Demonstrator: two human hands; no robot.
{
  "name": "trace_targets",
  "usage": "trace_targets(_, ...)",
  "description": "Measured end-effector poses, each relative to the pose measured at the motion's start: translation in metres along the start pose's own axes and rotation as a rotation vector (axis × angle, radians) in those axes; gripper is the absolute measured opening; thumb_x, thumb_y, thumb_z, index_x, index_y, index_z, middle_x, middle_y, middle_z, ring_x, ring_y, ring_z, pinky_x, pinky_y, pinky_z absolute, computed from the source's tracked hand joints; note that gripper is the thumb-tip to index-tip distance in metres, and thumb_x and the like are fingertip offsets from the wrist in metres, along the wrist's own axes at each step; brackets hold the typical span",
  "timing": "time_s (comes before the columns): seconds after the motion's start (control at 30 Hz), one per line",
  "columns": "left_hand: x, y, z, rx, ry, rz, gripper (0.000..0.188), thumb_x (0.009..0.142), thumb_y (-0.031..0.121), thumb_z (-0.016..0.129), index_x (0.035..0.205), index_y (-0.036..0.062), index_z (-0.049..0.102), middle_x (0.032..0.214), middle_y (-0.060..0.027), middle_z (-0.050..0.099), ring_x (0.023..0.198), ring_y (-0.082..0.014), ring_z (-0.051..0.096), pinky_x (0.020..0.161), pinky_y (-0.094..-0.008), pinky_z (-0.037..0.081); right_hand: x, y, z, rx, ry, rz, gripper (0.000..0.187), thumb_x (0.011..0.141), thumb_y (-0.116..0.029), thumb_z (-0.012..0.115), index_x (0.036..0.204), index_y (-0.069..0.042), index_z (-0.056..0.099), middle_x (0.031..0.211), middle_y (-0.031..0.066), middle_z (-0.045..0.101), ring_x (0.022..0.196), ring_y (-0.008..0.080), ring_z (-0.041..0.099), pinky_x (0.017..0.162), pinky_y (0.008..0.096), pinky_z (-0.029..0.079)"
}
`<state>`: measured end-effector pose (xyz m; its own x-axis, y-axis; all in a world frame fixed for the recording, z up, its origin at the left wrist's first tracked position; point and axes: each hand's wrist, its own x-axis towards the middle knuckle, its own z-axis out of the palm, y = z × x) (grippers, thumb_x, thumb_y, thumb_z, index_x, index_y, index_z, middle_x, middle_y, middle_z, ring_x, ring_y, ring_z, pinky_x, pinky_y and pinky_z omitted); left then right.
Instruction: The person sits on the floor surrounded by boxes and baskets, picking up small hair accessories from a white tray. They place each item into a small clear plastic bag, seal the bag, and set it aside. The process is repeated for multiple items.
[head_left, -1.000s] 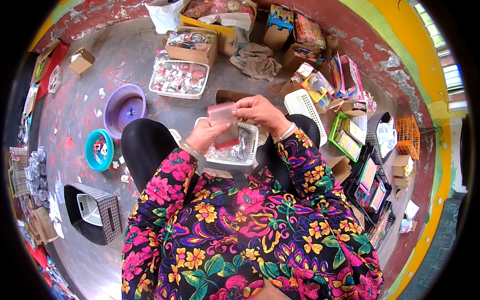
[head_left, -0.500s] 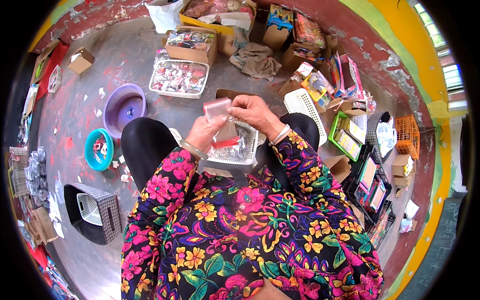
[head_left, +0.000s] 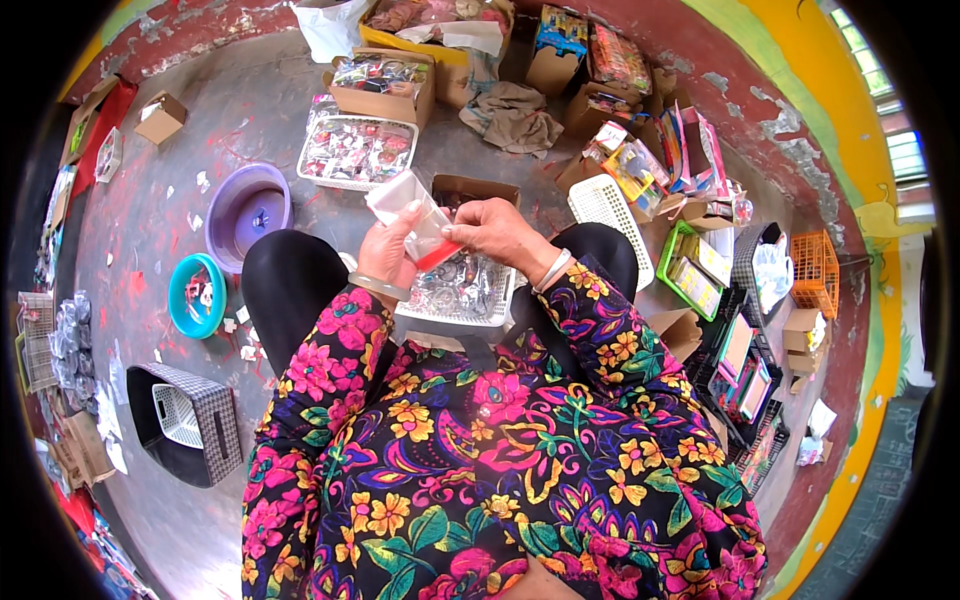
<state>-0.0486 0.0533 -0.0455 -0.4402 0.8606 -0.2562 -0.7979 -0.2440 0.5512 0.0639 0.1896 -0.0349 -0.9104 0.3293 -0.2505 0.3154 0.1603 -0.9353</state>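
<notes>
Clear packet: thin, glossy plastic. Purple basin: smooth plastic, soft sheen; small carton: matt cardboard. Heaped cloth: dull, creased; red wall: rough, with paint flaking.

Long-sleeved black top, pink, yellow, green floral, lower centre | plain black leggings, mid-frame | pale bangle, centre-left | whitish bangle, centre-right

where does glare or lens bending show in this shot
Head view: the painted wall bows strongly at the right; head view: the window is bright and washed out; head view: the floor turns paler toward the lower left; head view: the clear plastic in the left hand looks whitish and shiny.
</notes>
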Motion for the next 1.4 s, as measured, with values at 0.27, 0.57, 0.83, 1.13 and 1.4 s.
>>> trace_targets(0.27, -0.001, 0.0, 0.0, 0.015, -0.009, 0.01, 0.027, 0.088, 0.013, 0.053, 0.11, -0.0019, 0.047, 0.099, -0.0158, 0.059, 0.09, -0.0248, 0.06, 0.08, -0.0365, 0.05, -0.006, -0.009, 0.002, -0.252, 0.069, -0.092, 0.023, 0.079, -0.019, 0.065, 0.066, -0.001, 0.056, 0.058, 0.0003, 0.048, 0.057, 0.0078, 0.042, 0.053, 0.025, 0.038)
trace_targets(0.57, 0.003, -0.008, -0.001, 0.024, 0.005, 0.019, 0.026, 0.088, 0.012, 0.052, 0.109, -0.0013, 0.047, 0.098, -0.0158, 0.059, 0.089, -0.0249, 0.06, 0.08, -0.0365, 0.05, -0.004, 0.0, 0.003, -0.259, 0.07, -0.148, 0.027, 0.08, -0.022, 0.062, 0.066, 0.0, 0.053, 0.059, 0.005, 0.051, 0.056, 0.0139, 0.047, 0.054, 0.0322, 0.039)
trace_targets(0.83, 0.005, -0.011, -0.01, 0.02, 0.101, 0.033, 0.028, 0.088, 0.012, 0.052, 0.111, -0.0019, 0.046, 0.101, -0.0179, 0.059, 0.091, -0.0255, 0.059, 0.084, -0.0386, 0.047, -0.017, -0.022, 0.01, -1.065, 0.3, -0.5, 0.02, 0.081, -0.021, 0.054, 0.065, -0.008, 0.052, 0.066, 0.0094, 0.056, 0.068, 0.0305, 0.056, 0.061, 0.0395, 0.043)
trace_targets(1.13, 0.001, -0.011, -0.005, 0.112, 0.048, 0.107, 0.028, 0.088, 0.015, 0.053, 0.11, -0.0015, 0.047, 0.101, -0.0161, 0.059, 0.09, -0.0244, 0.06, 0.081, -0.0357, 0.049, -0.012, -0.022, -0.001, 0.185, -0.082, 0.168, 0.027, 0.079, -0.03, 0.066, 0.087, -0.004, 0.063, 0.075, 0.0049, 0.064, 0.063, 0.0106, 0.061, 0.053, 0.0211, 0.043)
trace_targets(1.4, -0.003, -0.005, 0.013, 0.101, 0.045, 0.284, 0.028, 0.088, 0.017, 0.055, 0.109, -0.0011, 0.051, 0.101, -0.0144, 0.06, 0.09, -0.0212, 0.06, 0.079, -0.0324, 0.049, -0.017, -0.03, -0.01, 0.478, -0.181, 0.303, 0.029, 0.081, -0.029, 0.064, 0.096, -0.004, 0.061, 0.081, 0.0058, 0.065, 0.064, 0.0124, 0.063, 0.053, 0.0207, 0.046)
